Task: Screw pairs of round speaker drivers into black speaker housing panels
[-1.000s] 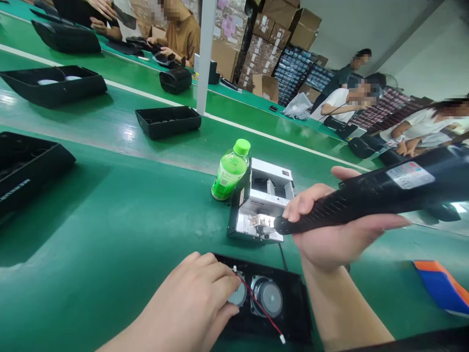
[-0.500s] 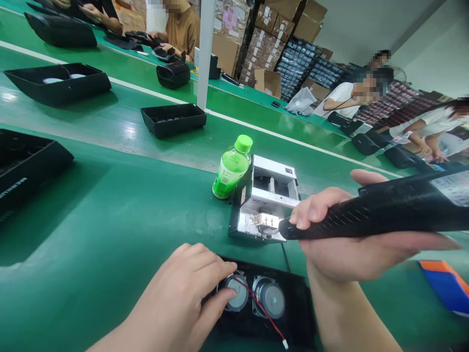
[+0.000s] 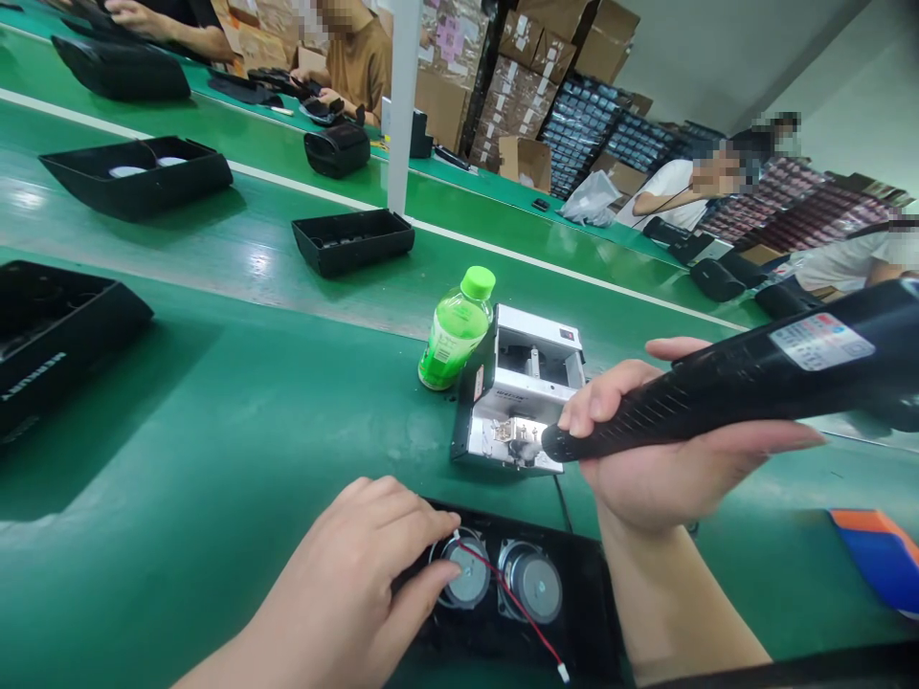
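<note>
The black panel (image 3: 587, 588) lay on the counter (image 3: 287, 411) at the near side of the silver machine (image 3: 527, 392), its speakers (image 3: 540, 588) with backs upward, probably so the red wire (image 3: 521, 610) was reachable. Right of this machine, my right hand (image 3: 646, 469) had its grip closed around the black tool (image 3: 725, 392), seemingly to hold it clear; my left hand (image 3: 359, 560) was at the left speaker (image 3: 470, 582), perhaps for steadying, but whether it gripped anything I could not tell.
</note>
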